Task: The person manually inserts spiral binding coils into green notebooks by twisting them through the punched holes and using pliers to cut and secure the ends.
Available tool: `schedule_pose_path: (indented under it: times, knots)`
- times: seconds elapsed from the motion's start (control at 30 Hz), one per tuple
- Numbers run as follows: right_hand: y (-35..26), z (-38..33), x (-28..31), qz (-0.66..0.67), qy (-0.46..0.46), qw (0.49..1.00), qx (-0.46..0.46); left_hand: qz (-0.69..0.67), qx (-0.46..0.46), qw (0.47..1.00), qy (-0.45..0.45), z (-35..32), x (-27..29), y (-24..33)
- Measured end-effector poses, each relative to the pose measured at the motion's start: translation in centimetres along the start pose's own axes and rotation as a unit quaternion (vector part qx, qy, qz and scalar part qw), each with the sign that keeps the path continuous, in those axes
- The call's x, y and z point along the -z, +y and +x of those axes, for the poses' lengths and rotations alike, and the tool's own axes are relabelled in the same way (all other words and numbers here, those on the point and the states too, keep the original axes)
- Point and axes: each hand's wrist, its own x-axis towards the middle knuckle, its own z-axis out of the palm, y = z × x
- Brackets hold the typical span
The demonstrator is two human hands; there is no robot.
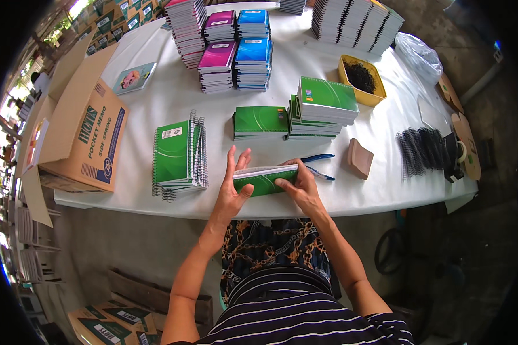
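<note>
white-clothed table (pixel 172 95), crowded with stacks of pads. at far left edge, brown cardboard box (pixel 83 135), tipped on its side. next along, near front edge, pile of spiral-bound green notebooks (pixel 178 152), wire coils facing right. left hand (pixel 231 187), fingers spread and upright, pressed flat against left end of green notepad (pixel 265 178). notepad itself held on edge at front edge of surface, just ahead of body. right hand (pixel 299 187) curled over pad's right end, gripping it from top. just behind right hand, blue-handled pliers (pixel 319 164) lying flat. further right, unbound green stacks (pixel 322 109), yellow tub (pixel 362 80) of black bits, then black wire coils (pixel 423 149) near right edge.

judged risk: loose, unbound sheets slipping out of square if either palm eased off; pad so close to front edge, likely to drop to floor; elbow sweep could nudge pliers.
</note>
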Motion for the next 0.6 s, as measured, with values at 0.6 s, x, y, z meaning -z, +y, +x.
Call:
schedule_pose_path:
  times: [0.6]
  knots:
    - [-3.2,-0.3,22.4,-0.434,0.324,0.819,0.193,0.637,-0.038,0.733,-0.235,3.1,-4.0,4.6]
